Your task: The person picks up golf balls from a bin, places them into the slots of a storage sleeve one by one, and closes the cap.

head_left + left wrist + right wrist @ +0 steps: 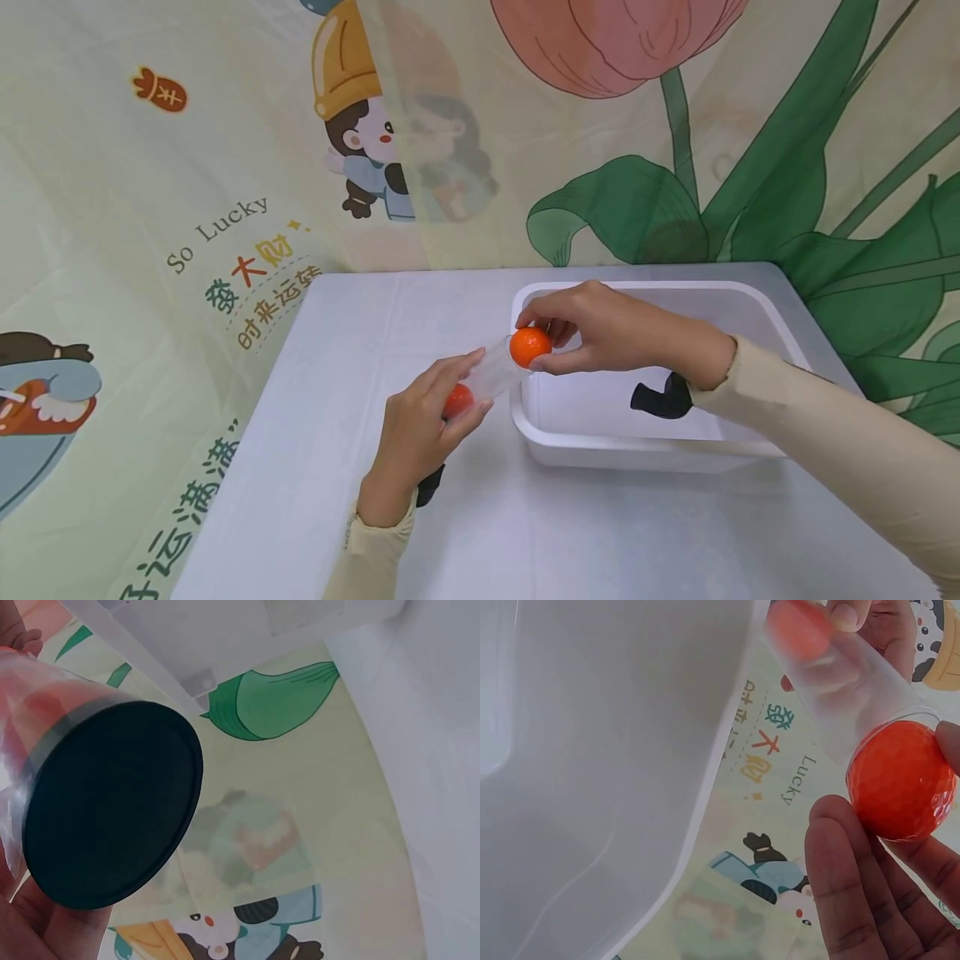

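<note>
My left hand (416, 421) grips a clear plastic tube (497, 372), which tilts up toward the right. Inside its lower end, partly behind the fingers, sits one orange ball (458, 401). A dark round cap (112, 806) closes that end in the left wrist view. My right hand (611, 329) pinches an orange golf ball (530, 346) between thumb and fingers, right at the tube's upper mouth. Dimples show on this golf ball (901, 781) in the right wrist view, where it overlaps the rim of the tube.
A white plastic basin (637, 439) stands on the white-covered table (360, 333), beneath my right forearm. Black straps (663, 398) are at the wrists. A printed cloth (450, 50) with flowers and cartoon figures hangs behind the table and down its left side.
</note>
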Available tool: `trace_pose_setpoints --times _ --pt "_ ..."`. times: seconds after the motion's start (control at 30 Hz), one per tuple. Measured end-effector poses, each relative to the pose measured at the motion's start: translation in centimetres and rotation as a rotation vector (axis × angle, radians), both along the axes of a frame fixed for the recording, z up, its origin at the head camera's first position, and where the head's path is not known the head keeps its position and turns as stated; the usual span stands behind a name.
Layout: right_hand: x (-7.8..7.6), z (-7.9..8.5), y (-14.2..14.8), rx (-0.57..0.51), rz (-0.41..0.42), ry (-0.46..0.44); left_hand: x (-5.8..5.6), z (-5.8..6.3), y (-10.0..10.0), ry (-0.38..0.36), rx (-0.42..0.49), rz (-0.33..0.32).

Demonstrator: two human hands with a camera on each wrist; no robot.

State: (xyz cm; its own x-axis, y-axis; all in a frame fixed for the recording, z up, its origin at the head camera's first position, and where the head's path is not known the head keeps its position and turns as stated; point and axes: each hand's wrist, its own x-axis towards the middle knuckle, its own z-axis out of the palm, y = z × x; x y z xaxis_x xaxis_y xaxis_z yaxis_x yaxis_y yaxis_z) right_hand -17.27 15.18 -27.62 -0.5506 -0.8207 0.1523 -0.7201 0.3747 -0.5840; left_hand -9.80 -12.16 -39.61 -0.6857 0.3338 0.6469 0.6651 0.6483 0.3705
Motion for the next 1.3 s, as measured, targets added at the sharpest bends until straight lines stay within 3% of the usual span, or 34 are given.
trace_pose_setpoints --times 0.57,0.87,1.3 --pt "-0.6 -1.0 3.1 0.083 -0.107 0.027 0.1 -0.7 -0.4 0.036 0.007 0.015" --pt "-2.6 -3.4 6.8 0.184 -0.189 0.018 0.1 -0.9 -0.6 0.048 0.006 0.020" --pt "-4.7 -7.5 10.5 0.335 -0.253 -0.092 0.5 -1.0 -1.3 0.040 0.001 0.029"
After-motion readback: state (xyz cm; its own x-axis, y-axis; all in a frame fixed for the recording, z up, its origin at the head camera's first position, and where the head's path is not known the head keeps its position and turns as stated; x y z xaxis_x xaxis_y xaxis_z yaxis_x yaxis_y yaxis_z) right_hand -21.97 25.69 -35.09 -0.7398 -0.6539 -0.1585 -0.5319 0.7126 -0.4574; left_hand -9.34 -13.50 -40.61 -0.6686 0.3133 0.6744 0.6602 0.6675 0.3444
